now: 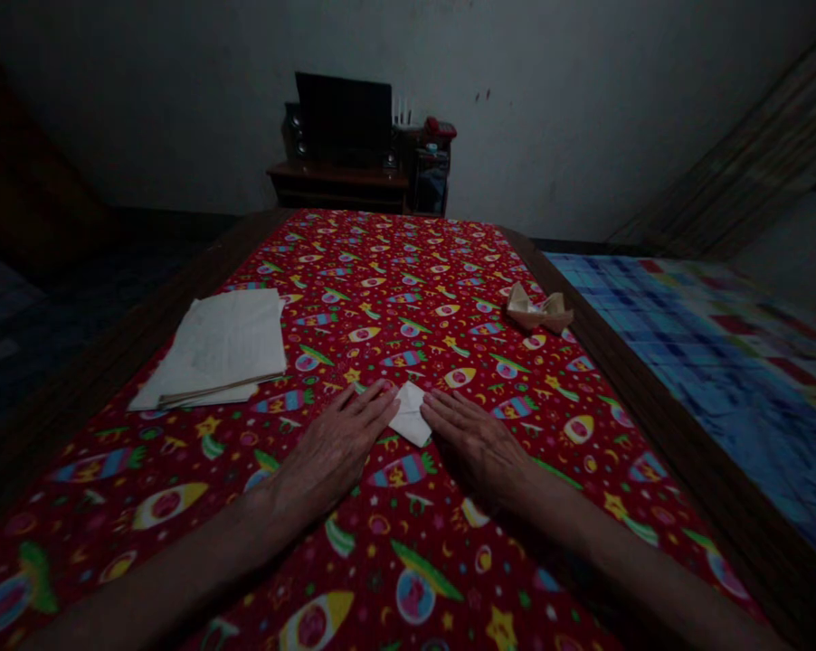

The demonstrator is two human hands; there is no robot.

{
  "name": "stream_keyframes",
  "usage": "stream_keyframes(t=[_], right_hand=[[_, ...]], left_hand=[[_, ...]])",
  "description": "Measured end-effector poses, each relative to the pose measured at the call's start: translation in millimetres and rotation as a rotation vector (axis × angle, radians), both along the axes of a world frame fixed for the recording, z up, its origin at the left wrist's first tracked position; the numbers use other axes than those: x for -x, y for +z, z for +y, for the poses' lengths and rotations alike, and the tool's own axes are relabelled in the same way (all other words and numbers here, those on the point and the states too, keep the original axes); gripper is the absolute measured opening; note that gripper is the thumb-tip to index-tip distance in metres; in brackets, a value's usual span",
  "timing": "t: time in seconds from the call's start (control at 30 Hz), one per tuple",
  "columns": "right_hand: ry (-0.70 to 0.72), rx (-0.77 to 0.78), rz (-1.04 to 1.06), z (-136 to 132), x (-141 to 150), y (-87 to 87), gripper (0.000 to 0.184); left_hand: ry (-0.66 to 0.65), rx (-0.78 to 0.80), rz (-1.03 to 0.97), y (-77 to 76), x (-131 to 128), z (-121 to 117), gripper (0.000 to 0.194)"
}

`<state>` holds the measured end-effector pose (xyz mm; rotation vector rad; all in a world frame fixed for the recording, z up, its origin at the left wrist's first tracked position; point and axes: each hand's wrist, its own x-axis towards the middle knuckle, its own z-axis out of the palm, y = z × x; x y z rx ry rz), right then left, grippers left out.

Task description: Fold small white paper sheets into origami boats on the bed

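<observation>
A small folded piece of white paper [410, 416] lies on the red patterned cloth between my two hands, its outline roughly a diamond with faint crease lines. My left hand [346, 434] rests flat with fingers stretched out, the fingertips touching the paper's left side. From the other side, my right hand [472, 443] also lies flat, and its fingertips cover the paper's right corner. Neither hand grips the paper. Part of the paper's edges is hidden under the fingertips.
Left on the cloth [408, 262] is a stack of white paper sheets [228, 339] with a thin brown strip [222, 387] along its front. A folded brown paper boat [538, 310] sits near the right edge. Beyond the far edge stands a desk with a dark monitor [345, 117].
</observation>
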<state>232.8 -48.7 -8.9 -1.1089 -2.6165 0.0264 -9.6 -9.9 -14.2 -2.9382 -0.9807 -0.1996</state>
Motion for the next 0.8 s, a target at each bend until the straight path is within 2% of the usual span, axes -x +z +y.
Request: stream_keyframes(t=[0.23, 0.37, 0.5, 0.57, 0.67, 0.73, 0.8], right_hand=[[-0.065, -0.071, -0.079, -5.1, -10.4, -5.5, 0.049], [-0.069, -0.151, -0.064, 1.5, -2.3, -9.7, 0.039], [-0.112, -0.204, -0.012, 4.0, 4.8, -10.3, 0.027], [-0.147, -0.225, 0.012, 3.5, 6.3, -11.2, 0.024], [-0.173, -0.242, 0.03, 2.4, 6.4, -13.6, 0.021], [-0.184, -0.24, 0.029, 2.1, 6.2, -14.5, 0.02], [-0.195, -0.231, 0.024, 2.2, 6.8, -12.9, 0.018]], left_hand=[[-0.004, -0.018, -0.039, -0.2, 11.7, -5.5, 0.061], [-0.019, 0.011, -0.235, -1.6, 7.4, 1.3, 0.052], [0.103, 0.02, -0.443, 0.1, -8.3, 13.3, 0.032], [0.177, -0.006, -0.41, 2.2, -17.8, 16.5, 0.024], [0.233, -0.009, -0.332, 5.5, -28.3, 18.4, 0.028], [0.251, 0.056, -0.323, 7.9, -31.9, 20.7, 0.027], [0.301, 0.21, -0.344, 11.1, -33.5, 25.0, 0.026]])
